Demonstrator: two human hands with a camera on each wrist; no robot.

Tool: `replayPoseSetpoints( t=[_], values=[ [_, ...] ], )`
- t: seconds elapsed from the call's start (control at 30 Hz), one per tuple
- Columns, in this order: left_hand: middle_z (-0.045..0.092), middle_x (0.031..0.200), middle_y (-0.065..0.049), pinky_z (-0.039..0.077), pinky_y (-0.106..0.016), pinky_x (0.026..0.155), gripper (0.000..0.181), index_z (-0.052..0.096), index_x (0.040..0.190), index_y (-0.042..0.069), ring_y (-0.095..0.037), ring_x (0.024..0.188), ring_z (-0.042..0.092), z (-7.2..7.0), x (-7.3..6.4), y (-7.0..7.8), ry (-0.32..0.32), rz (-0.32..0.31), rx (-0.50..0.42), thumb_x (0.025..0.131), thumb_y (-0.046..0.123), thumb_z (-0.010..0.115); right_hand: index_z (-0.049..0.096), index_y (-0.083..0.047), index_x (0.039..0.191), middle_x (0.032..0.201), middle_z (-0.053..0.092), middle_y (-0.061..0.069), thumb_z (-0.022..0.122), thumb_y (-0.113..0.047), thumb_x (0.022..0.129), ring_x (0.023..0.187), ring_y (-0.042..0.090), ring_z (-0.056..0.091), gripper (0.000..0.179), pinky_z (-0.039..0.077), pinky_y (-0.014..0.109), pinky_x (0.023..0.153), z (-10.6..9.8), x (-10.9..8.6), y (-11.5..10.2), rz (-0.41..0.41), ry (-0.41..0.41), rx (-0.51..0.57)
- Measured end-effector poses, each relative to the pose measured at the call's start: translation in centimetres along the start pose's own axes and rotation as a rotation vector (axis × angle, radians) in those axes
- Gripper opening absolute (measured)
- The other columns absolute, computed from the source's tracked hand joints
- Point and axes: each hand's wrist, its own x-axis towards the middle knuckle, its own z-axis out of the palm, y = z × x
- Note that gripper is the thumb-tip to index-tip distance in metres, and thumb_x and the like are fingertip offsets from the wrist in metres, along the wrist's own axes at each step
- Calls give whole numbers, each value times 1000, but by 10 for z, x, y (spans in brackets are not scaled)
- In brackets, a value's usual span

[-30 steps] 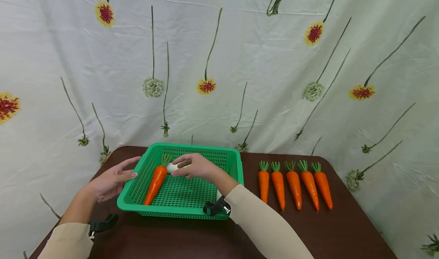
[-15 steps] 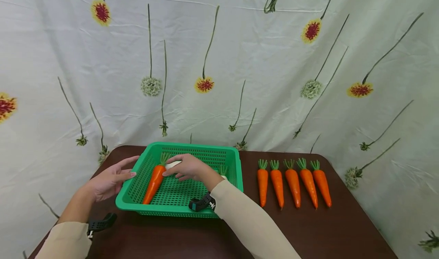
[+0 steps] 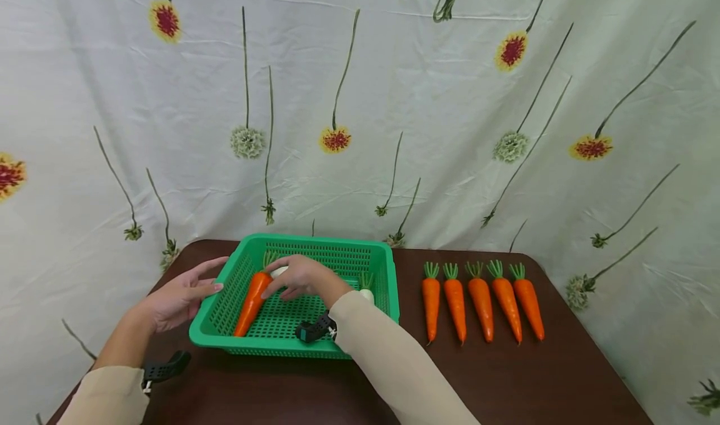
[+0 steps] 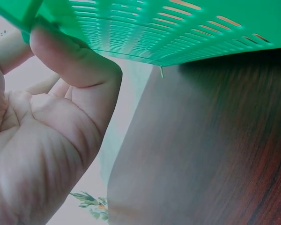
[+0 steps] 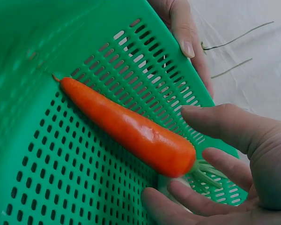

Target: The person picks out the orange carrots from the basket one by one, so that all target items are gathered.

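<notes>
My left hand (image 3: 180, 297) holds the left rim of a green plastic basket (image 3: 202, 337), thumb at the rim; in the left wrist view the hand (image 4: 51, 126) is beside the perforated wall. Inside the basket an orange carrot (image 3: 254, 303) with a green top lies along the left side. My right hand (image 3: 304, 278) hovers over it, fingers spread and apart; in the right wrist view the fingers surround the leafy end of the carrot (image 5: 131, 131) without visibly gripping it. A white rounded thing (image 3: 279, 272) is partly hidden behind the right hand.
A white vegetable with green leaves (image 3: 367, 295) lies at the basket's right side, partly covered by the sleeve. Several carrots (image 3: 480, 309) lie in a row on the dark brown table (image 3: 562, 375) to the right. A flowered cloth (image 3: 450, 100) hangs behind.
My right hand has moved left and slightly down toward the carrot inside the basket, uncovering the white leafy vegetable at the right. The left hand has stayed at the rim.
</notes>
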Motion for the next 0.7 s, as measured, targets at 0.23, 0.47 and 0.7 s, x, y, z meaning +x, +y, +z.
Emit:
replayPoseSetpoints(
  t=[0.23, 0.47, 0.7],
  values=[
    [68, 132, -1, 58, -56, 93, 79, -16, 163, 12, -30, 114, 72, 0, 0, 0, -13, 5, -3, 110, 9, 43, 68, -16, 131, 116, 68, 15, 85, -2, 80, 109, 42, 68, 55, 58, 54, 98, 5, 8, -6, 56, 8, -47],
    [68, 132, -1, 58, -57, 93, 79, -18, 163, 13, -31, 115, 72, 0, 1, -3, -20, 13, -33, 110, 8, 42, 64, -14, 137, 120, 66, 24, 85, -4, 82, 111, 46, 67, 60, 57, 56, 98, 7, 16, -8, 72, 13, -2],
    [68, 133, -1, 57, -57, 93, 80, -18, 163, 14, -31, 116, 71, 0, 2, -2, -25, 15, -36, 110, 8, 42, 61, -16, 142, 125, 64, 24, 84, -7, 84, 110, 44, 67, 63, 58, 55, 99, 8, 23, -6, 53, 4, -19]
  ],
)
